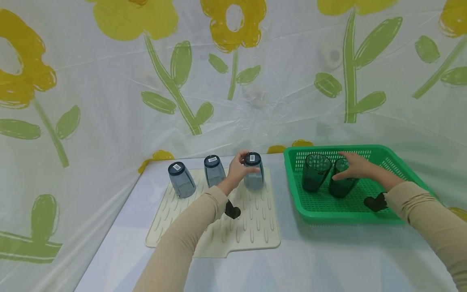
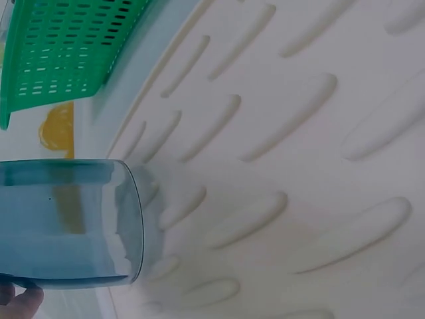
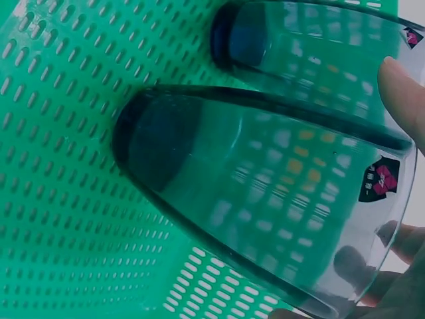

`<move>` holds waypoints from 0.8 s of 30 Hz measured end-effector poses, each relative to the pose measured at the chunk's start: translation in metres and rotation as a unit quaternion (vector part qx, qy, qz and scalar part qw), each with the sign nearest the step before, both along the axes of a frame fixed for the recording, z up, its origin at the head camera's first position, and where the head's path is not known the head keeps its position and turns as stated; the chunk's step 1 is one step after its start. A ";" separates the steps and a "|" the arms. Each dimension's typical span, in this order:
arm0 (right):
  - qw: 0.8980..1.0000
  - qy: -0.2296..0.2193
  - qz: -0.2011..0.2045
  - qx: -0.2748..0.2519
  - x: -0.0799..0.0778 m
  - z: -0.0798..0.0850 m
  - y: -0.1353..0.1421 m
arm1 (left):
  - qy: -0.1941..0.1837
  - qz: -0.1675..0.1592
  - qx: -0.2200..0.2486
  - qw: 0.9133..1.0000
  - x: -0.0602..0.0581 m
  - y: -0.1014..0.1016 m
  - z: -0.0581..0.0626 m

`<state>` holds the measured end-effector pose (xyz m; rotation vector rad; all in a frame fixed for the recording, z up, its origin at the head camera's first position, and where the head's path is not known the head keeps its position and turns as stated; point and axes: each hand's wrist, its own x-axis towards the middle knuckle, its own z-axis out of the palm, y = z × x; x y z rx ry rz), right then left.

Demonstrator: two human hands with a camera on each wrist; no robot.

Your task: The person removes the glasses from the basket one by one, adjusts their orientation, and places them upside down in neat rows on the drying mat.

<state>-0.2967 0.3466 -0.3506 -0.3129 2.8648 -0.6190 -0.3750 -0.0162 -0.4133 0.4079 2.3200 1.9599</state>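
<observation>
A blue-tinted drinking glass (image 1: 254,180) stands upside down toward the back right of the cream drying mat (image 1: 251,227). My left hand (image 1: 236,173) grips it near its upturned base, thumb across the front; in the left wrist view, fingertips (image 2: 23,302) meet its side. My right hand (image 1: 359,167) reaches into the green basket (image 1: 303,213), thumb and fingers spread about the rim of a glass (image 1: 341,188) that stands mouth up. In the right wrist view, some fingers lie beyond this glass (image 3: 265,179), while the thumb (image 3: 402,93) appears apart from it.
Two more upside-down glasses, one at the mat's left (image 1: 182,182) and one in its middle (image 1: 214,172), stand left of my left hand. Another upright glass (image 1: 315,174) is in the basket, left of my right hand. A flower-printed sheet (image 1: 277,81) hangs behind the table.
</observation>
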 end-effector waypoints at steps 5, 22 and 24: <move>1.000 -0.008 -0.003 -0.006 -0.002 -0.002 0.000 | 0.017 0.009 0.006 1.000 -0.003 0.000 -0.005; 0.999 -0.044 -0.006 -0.007 0.000 0.003 0.001 | -0.021 0.053 0.005 0.998 -0.010 0.004 -0.011; 0.999 -0.047 -0.004 -0.005 0.000 0.003 0.002 | -0.018 0.044 0.007 0.999 -0.010 0.004 -0.013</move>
